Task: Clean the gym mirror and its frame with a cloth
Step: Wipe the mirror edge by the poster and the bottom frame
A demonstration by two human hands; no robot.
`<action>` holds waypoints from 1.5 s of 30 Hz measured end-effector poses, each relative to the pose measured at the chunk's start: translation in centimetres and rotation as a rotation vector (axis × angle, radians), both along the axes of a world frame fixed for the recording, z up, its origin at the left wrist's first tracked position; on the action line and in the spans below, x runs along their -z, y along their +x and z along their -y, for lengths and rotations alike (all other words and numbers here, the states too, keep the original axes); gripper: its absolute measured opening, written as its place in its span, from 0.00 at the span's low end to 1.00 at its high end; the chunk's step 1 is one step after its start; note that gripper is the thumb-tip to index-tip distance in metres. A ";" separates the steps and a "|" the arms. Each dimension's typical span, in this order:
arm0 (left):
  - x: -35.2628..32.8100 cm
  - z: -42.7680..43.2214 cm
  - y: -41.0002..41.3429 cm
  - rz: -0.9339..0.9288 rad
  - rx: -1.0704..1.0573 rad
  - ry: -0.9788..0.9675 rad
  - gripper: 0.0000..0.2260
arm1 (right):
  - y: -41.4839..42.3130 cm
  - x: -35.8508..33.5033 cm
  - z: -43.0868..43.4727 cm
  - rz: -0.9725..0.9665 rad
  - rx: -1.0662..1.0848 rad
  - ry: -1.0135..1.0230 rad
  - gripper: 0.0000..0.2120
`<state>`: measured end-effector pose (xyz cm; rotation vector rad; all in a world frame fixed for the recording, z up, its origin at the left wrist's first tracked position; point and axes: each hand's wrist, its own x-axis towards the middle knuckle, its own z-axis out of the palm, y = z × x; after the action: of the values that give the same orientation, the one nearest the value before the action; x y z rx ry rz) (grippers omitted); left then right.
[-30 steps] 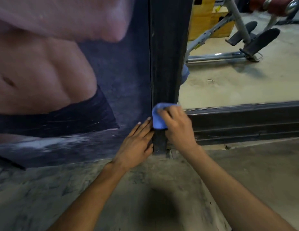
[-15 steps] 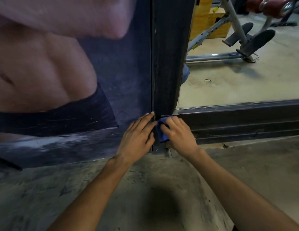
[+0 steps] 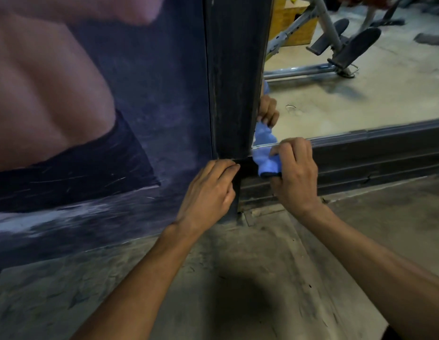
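The mirror (image 3: pixel 360 94) stands at floor level on the right, bordered by a dark frame: a vertical post (image 3: pixel 235 82) and a bottom rail (image 3: pixel 385 153). My right hand (image 3: pixel 296 177) grips a blue cloth (image 3: pixel 266 163) and presses it against the bottom rail just right of the post's corner. The cloth and fingers are reflected in the glass above. My left hand (image 3: pixel 208 192) rests flat against the post's lower left edge, fingers together, holding nothing.
A large printed poster (image 3: pixel 91 106) covers the wall left of the post. The dusty concrete floor (image 3: pixel 238 278) lies below. The mirror reflects a gym bench frame (image 3: pixel 331 45) and a yellow box (image 3: pixel 292 23).
My right hand has carried the cloth down the post and then right, around the corner onto the bottom rail. My left hand has stayed at the post's base.
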<state>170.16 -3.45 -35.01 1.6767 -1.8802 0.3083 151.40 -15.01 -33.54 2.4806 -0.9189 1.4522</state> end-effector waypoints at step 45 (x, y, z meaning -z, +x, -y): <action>-1.8 5.2 5.3 1.112 0.162 -0.202 0.33 | -1.4 4.2 2.3 0.665 0.339 0.438 0.13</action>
<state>175.47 -8.60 -33.18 1.2589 -2.5651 1.5438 150.04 -17.31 -37.71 1.9072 -1.8368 2.1582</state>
